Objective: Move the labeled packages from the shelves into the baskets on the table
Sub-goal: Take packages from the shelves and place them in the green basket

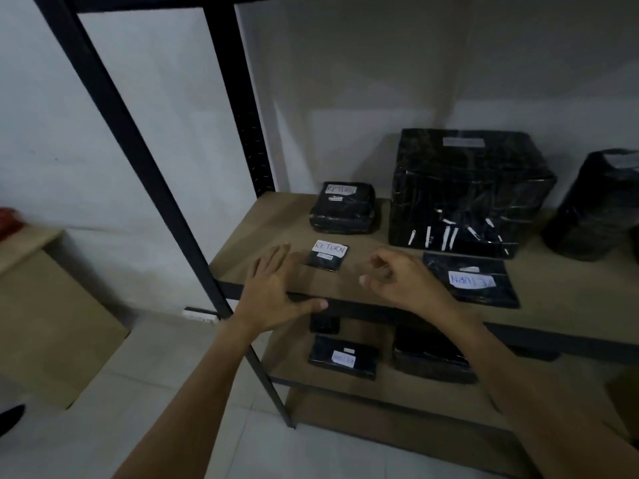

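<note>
Both hands over the middle shelf point(570, 288), nothing picked up.

Left hand point(276, 288): fingers point(278, 252) straight and spread, palm low over the near-left part of the board, thumb down over the front edge. It holds nothing.

Right hand point(401, 281): loosely curled, thumb and forefinger drawn toward each other, also holding nothing.

Between the two lies the small flat packet point(326, 259), black wrap with a white label reading RETURN. It is just right of my left fingertips and apart from both hands.

Farther back sits a thicker package point(342, 210) with the same label, and right of it a big wrapped box point(466, 191). Near right is a flat pouch point(472, 280), one corner hidden behind my right hand. More packages on the lower shelf point(287, 361). Baskets not in view.

Risks, as I judge them:
- The packet lies flush on the board, so a pinch from above may slide it toward the thicker package instead of lifting it — the glossy wrap will not help.
- Gripping by the paper label could peel it.
- Both hands closing on one small thing may collide.
- Lifting out, my left forearm passes close to the upright post point(166, 202).
</note>
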`<state>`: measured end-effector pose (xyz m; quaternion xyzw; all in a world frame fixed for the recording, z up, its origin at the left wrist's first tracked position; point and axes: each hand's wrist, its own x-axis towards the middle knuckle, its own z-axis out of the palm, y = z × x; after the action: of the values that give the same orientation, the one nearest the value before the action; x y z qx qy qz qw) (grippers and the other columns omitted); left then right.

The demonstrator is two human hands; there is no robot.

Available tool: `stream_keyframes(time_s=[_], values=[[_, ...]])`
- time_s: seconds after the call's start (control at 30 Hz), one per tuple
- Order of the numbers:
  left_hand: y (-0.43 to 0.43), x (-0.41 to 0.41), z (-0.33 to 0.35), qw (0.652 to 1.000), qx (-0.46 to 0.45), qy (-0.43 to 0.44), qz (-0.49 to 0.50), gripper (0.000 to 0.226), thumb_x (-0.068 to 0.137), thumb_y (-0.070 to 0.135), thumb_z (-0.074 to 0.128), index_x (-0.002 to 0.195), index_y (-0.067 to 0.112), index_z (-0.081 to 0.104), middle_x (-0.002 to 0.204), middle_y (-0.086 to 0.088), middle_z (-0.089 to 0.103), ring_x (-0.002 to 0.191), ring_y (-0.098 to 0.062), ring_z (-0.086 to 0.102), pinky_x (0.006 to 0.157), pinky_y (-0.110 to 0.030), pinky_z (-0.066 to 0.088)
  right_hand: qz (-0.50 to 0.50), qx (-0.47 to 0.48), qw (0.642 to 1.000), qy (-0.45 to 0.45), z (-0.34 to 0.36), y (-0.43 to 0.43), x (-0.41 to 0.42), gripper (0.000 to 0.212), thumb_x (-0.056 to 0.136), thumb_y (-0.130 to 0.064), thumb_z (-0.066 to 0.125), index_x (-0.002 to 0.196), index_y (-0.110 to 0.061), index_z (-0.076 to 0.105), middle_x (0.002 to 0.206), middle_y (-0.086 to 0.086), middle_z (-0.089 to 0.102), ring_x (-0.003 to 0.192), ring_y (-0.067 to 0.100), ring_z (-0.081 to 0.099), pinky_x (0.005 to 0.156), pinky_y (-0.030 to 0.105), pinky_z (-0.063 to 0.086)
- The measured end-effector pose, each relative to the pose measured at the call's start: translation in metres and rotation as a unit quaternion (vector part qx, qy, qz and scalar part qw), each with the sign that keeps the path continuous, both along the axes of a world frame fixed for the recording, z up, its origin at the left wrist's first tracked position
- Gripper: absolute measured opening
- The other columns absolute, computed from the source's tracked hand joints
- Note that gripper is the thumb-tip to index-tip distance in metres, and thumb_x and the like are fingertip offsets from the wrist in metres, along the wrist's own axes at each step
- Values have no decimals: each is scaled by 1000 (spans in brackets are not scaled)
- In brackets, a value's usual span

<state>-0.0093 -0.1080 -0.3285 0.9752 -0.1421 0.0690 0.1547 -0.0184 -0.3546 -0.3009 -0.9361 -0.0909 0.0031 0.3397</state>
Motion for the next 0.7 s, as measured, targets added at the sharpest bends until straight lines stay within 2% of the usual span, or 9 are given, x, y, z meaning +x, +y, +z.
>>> stream_keyframes(time_s=[0.07, 0.1, 0.2, 0.33, 0.43, 0.53, 0.6, 0.63, 0.7], values=[[9, 16, -14, 999, 40, 18, -19, 125, 52, 100, 27, 152, 25, 17, 161, -3, 8, 149, -20, 1, 118, -50, 1, -42, 38, 998, 26, -7, 9, 20, 39, 82, -41, 67, 114, -21, 57, 115, 0, 63, 102, 18, 59, 92, 39, 49], [12, 23, -20, 998, 51, 19, -28, 126, 52, 100, 25, 152, 25, 16, 162, -2, 7, 149, -19, -1, 118, -52, 0, -66, 50, 996, 37, -11, 13, 30, 44, 83, -45, 65, 117, -21, 55, 117, 1, 62, 103, 20, 60, 93, 41, 49], [18, 34, -32, 997, 67, -8, -37, 120, 57, 98, 28, 151, 23, 23, 160, 0, 17, 148, -17, 7, 119, -51, 8, -135, 30, 990, 32, -25, 22, 57, 56, 86, -61, 49, 126, -21, 51, 125, 4, 60, 112, 28, 57, 94, 41, 45], [18, 36, -41, 996, 52, -63, -38, 113, 62, 95, 35, 147, 20, 35, 155, 0, 32, 145, -18, 23, 116, -50, 18, -230, 17, 973, 14, -31, 41, 85, 63, 90, -65, 33, 121, -14, 53, 124, 13, 59, 110, 35, 57, 83, 37, 41], [17, 37, -44, 995, 52, -74, -37, 114, 61, 95, 36, 147, 20, 36, 155, 1, 31, 146, -17, 22, 116, -47, 15, -282, -5, 959, 20, -23, 54, 100, 64, 93, -63, 27, 118, -10, 52, 115, 17, 62, 107, 36, 58, 74, 34, 34], [18, 38, -46, 995, 48, -75, -33, 115, 60, 96, 35, 147, 20, 36, 155, 2, 30, 146, -16, 20, 117, -47, 15, -325, 6, 945, 36, -22, 58, 116, 68, 92, -65, 27, 116, -7, 53, 112, 18, 64, 106, 37, 59, 78, 35, 41], [18, 38, -45, 996, 41, -73, -34, 115, 60, 96, 34, 146, 20, 38, 155, 1, 32, 146, -16, 21, 117, -49, 17, -352, 27, 933, 66, -23, 57, 126, 68, 87, -67, 35, 113, -8, 57, 104, 15, 68, 97, 35, 65, 83, 34, 48], [18, 39, -45, 996, 39, -75, -33, 115, 60, 96, 34, 145, 20, 39, 154, 1, 33, 145, -16, 23, 117, -49, 19, -358, 51, 929, 83, -23, 56, 129, 66, 85, -68, 39, 109, -10, 58, 92, 11, 71, 87, 31, 68, 82, 35, 52], [17, 39, -45, 995, 40, -86, -31, 114, 60, 96, 37, 143, 19, 42, 153, 0, 37, 144, -18, 27, 116, -50, 22, -349, 112, 923, 118, -22, 55, 131, 58, 83, -65, 45, 101, -12, 58, 70, 4, 69, 61, 21, 68, 70, 32, 56]])
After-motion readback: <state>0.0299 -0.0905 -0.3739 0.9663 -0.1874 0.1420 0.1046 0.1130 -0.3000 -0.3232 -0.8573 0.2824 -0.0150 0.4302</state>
